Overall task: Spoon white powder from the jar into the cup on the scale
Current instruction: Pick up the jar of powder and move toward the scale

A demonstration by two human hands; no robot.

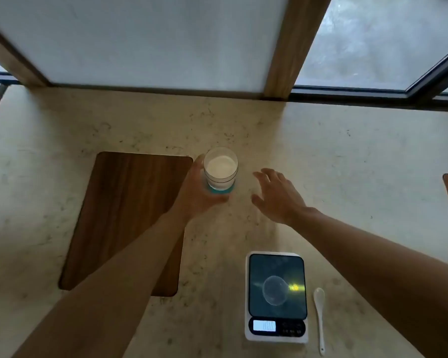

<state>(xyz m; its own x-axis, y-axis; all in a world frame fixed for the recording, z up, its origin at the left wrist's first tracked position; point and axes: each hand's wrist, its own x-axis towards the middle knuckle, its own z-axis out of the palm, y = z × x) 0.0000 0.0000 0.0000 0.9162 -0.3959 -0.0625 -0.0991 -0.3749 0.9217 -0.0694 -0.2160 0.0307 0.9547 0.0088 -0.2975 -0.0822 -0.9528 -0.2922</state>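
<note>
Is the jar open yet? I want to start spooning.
Open: the jar shows no lid, its white powder is exposed from above, and the left hand grips it.

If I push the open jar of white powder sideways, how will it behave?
The jar looks like smooth glass, so it probably slides yet could tip. Its mouth is open, so powder may spill. The left hand already steadies it.

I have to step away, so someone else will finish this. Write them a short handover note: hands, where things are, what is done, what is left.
Left hand: wrapped around the open jar of white powder, which is on the counter.
Right hand: open, empty, beside the jar, not touching it.
Clear cup: on the scale, looks empty.
White spoon: on the counter right of the scale, untouched.
Done: jar is open.
Left: pick up the spoon, scoop powder into the cup.
</note>
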